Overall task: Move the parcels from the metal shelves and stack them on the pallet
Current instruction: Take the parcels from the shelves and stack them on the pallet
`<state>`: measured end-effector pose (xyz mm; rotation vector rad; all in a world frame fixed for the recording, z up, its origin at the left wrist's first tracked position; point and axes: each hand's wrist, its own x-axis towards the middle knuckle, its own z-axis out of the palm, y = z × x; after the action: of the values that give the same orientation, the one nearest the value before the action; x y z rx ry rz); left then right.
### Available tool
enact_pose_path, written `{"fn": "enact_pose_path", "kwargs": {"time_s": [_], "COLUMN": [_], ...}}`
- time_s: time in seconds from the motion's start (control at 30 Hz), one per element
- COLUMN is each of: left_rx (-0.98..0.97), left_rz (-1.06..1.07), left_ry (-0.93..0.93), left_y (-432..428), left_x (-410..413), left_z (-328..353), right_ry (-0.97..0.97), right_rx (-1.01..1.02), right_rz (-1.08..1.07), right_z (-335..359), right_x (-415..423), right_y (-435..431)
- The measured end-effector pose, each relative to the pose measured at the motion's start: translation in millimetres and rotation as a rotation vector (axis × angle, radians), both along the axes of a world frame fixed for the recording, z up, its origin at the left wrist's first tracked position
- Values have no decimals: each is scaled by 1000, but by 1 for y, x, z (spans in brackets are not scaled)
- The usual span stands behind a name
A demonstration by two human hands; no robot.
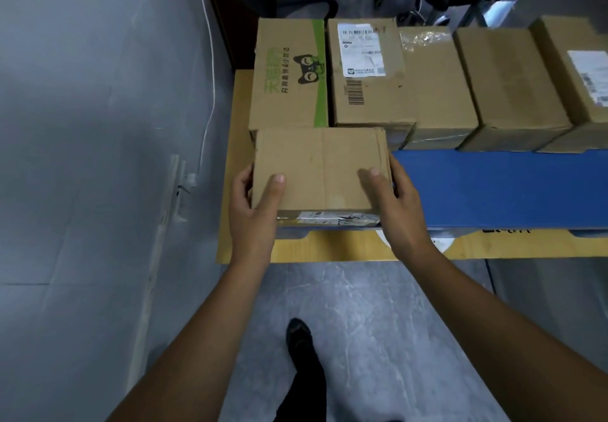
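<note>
– Brown cardboard parcel (pixel 320 171), flat and rectangular: where is it sitting?
– At the left end of the blue plastic pallet (pixel 493 188), just in front of the green-printed cardboard box (pixel 289 76). Whether it is resting or hovering, I cannot tell.
– What is lying beneath?
– A yellow board (pixel 329 250) is lying on the grey marbled floor (pixel 362 323), with a grey wall (pixel 98 125) running along the left.
– How are the hands holding it?
– The left hand (pixel 253 211) is gripping the left side and the right hand (pixel 398 204) the right side, thumbs pressing on top, fingers curling round the edges.
– Anything around?
– Brown cartons, one a white-labelled carton (pixel 365 73), are standing in a row along the pallet's far edge. A white cable (pixel 210 92) is hanging down the wall, and a black shoe (pixel 299 336) is showing below.
</note>
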<state>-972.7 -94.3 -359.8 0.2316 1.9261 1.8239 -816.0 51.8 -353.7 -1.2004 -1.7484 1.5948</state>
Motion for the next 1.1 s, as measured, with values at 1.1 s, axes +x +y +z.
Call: {"fn": "enact_pose_path", "kwargs": {"time_s": [1.1], "left_rx": [486], "left_rz": [-1635], "left_ry": [246], "left_y": [-173], "left_x": [799], "left_z": [180], "right_ry": [-295], "right_rx": [415], "right_rz": [-1311], "right_z": [186], "right_x": [804], "right_y": [-449]}}
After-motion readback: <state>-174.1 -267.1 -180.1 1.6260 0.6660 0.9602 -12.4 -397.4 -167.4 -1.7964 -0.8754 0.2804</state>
